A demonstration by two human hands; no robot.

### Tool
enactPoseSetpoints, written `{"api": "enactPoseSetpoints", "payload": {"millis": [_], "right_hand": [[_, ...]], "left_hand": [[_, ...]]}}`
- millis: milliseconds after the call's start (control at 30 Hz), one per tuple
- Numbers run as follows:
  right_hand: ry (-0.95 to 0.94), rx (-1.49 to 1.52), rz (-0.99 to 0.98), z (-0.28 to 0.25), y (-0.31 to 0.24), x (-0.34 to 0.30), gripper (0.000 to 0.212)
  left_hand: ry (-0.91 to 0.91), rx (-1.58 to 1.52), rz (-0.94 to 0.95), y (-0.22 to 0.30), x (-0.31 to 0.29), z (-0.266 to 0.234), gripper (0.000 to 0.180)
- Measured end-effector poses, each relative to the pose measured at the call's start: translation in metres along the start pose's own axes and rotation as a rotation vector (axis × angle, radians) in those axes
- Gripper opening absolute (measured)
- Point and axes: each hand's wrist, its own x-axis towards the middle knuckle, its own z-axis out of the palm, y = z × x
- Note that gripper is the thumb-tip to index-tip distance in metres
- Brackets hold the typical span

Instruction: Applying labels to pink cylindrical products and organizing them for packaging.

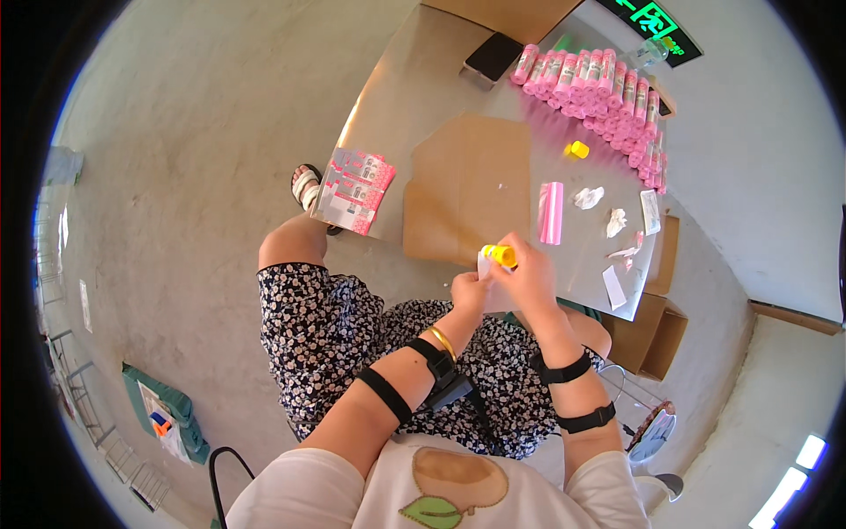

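A green sign (654,19) glows on the wall (749,185) near a clear bottle (648,55); an open carton (633,333) sits lower down.

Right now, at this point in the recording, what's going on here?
A seated person's left hand pinches a white slip, while their right hand holds a yellow tube at it; whether the two touch is unclear. On the metal table, a pink roll lies beside a flat cardboard sheet, and a large stack of pink rolls sits toward the far right.
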Motion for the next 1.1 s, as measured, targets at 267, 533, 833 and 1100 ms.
{"api": "enactPoseSetpoints", "payload": {"millis": [267, 533, 833, 1100], "right_hand": [[0.000, -0.040, 0.015, -0.006, 0.008, -0.004, 0.024], [0.015, -0.011, 0.065, -0.020, 0.013, -0.005, 0.022], [-0.017, -0.030, 0.045, -0.013, 0.012, -0.009, 0.026], [0.043, 0.017, 0.092, -0.016, 0.015, -0.013, 0.025]], "left_hand": [[0.013, -0.045, -0.001, -0.004, 0.005, 0.004, 0.021], [-0.004, -0.061, -0.008, 0.000, 0.001, 0.001, 0.028], [0.054, -0.075, 0.047, -0.007, 0.000, 0.008, 0.037], [0.120, 0.034, 0.073, -0.005, -0.002, 0.008, 0.032]]}}
